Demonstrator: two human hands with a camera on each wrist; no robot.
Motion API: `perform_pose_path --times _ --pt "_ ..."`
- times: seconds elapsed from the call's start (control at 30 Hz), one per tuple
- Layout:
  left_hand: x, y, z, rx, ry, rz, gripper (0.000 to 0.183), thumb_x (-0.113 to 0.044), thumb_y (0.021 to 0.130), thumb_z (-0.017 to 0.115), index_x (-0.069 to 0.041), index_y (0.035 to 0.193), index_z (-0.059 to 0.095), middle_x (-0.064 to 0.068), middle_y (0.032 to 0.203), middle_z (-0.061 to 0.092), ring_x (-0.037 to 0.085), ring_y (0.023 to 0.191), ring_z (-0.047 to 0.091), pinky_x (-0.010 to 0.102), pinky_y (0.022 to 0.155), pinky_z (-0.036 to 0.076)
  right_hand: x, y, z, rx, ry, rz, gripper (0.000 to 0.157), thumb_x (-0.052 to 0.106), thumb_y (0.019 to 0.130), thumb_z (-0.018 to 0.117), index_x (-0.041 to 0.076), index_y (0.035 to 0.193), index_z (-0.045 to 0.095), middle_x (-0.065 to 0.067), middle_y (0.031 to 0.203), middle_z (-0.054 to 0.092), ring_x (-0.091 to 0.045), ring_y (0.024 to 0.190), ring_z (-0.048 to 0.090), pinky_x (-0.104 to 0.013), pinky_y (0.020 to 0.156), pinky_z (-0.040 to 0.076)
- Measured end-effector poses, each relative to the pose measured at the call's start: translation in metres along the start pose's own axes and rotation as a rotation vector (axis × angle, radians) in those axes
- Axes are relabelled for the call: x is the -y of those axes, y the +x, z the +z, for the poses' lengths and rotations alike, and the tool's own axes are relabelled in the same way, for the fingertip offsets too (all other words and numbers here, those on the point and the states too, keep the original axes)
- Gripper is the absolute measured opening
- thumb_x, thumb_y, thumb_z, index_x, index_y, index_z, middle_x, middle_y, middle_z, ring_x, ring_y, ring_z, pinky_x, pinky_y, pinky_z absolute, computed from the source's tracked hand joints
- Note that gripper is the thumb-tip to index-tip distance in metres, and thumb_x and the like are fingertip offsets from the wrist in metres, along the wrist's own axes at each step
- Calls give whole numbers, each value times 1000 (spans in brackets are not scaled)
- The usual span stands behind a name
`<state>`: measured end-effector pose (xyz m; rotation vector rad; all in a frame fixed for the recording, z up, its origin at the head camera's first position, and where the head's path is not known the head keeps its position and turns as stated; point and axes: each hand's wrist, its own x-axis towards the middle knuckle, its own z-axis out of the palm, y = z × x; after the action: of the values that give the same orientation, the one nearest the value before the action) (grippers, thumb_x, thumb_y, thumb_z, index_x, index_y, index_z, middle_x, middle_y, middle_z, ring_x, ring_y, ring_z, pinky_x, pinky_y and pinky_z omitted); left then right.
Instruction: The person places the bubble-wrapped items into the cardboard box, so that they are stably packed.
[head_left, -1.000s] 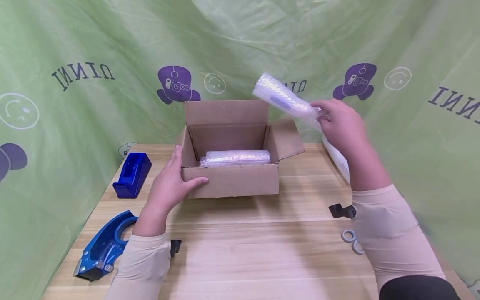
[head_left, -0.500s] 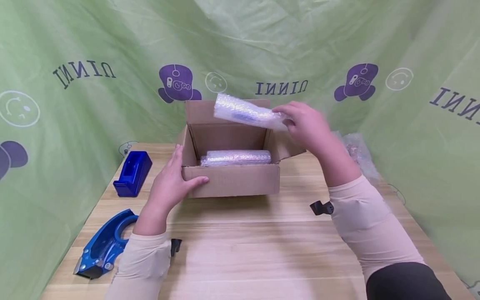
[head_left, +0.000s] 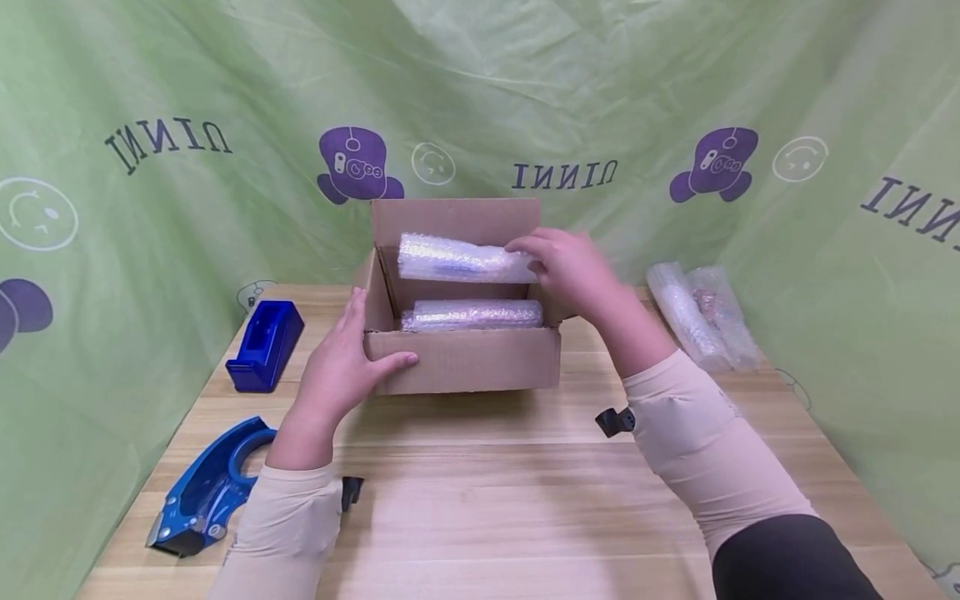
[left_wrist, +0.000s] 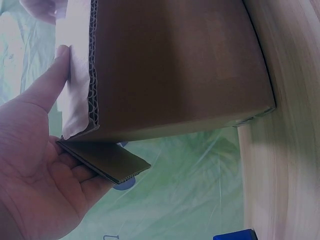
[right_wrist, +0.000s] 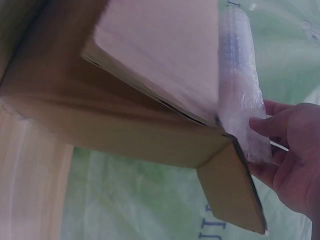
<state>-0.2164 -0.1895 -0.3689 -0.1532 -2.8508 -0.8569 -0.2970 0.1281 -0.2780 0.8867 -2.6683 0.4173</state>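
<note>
1. Green printed cloth [head_left: 480,83] hung behind and beside the wooden table [head_left: 465,508], with both hands working over its far half.
2. An open cardboard box [head_left: 465,364] stood between the hands. The left hand [head_left: 333,375] gripped its near left corner, thumb on the near face and fingers against the side.
3. The right hand [head_left: 566,268] pinched one end of a bubble-wrapped roll [head_left: 450,260], whose free end pointed leftward. It hung over the open box, nearly level.
4. Below that roll, between the hands, at least one wrapped bundle [head_left: 480,315] lay in the box, toward its near wall.
5. Beyond the right forearm, two more wrapped packs [head_left: 678,312] lay side by side. Left of the left hand sat a blue tape holder [head_left: 264,346], with a blue tape gun [head_left: 202,492] beside the left forearm.
6. Handling this well, I judged, called for a firm left hold so the box could not slide, a light pinch that spared the bubbles, and the roll kept parallel to the bundle, behind it, with its right end clear of the side flap [right_wrist: 230,185].
</note>
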Motion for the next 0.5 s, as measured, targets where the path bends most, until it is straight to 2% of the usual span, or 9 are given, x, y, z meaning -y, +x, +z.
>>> perform_pose_path --times 0.13,0.5 --pt "0 0 0 -3 -3 3 124 -75 73 67 -16 159 1 6 166 -1 42 148 19 61 114 26 1 3 13 24 5 -25 39 -6 90 59 12 123 67 -9 112 66 -26 102 61 -40 90 50" --pt "0 0 0 -10 2 6 124 -74 73 67 -15 159 1 6 166 0 42 148 20 61 114 27 -4 4 38 91 11 -29 41 -8 90 55 10 125 66 -13 117 64 -29 110 59 -41 96 49"
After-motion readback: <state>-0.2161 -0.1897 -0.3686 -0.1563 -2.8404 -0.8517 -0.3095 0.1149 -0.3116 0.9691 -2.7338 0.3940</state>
